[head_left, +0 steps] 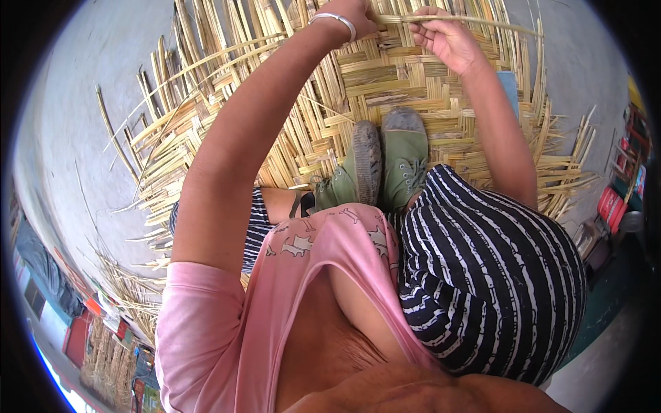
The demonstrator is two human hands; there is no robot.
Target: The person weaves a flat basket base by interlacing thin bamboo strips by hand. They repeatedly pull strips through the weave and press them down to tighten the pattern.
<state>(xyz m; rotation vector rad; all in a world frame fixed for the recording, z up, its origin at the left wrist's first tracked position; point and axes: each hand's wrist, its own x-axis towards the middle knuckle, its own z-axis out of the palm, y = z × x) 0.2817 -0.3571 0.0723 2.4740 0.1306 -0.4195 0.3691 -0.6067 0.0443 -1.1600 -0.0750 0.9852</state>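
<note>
A woven mat of flat yellow-green split strips, likely cane or reed [434,89], spreads on the floor, with loose ends sticking out around its edges. Across its far part runs a long strip [496,24], raised in both hands. My left hand [351,15], with a silver bangle at the wrist, closes around the strip's left part; the top edge of the view cuts this hand off. A little to the right, my right hand [446,41] has its fingers curled at the same strip, thumb side up.
My green canvas shoes [406,155] rest on the mat's near part. A blue flat piece [508,91] lies by my right forearm. Loose strips [127,289] are piled at left on the grey floor [76,158]. Red containers [611,206] stand at the far right.
</note>
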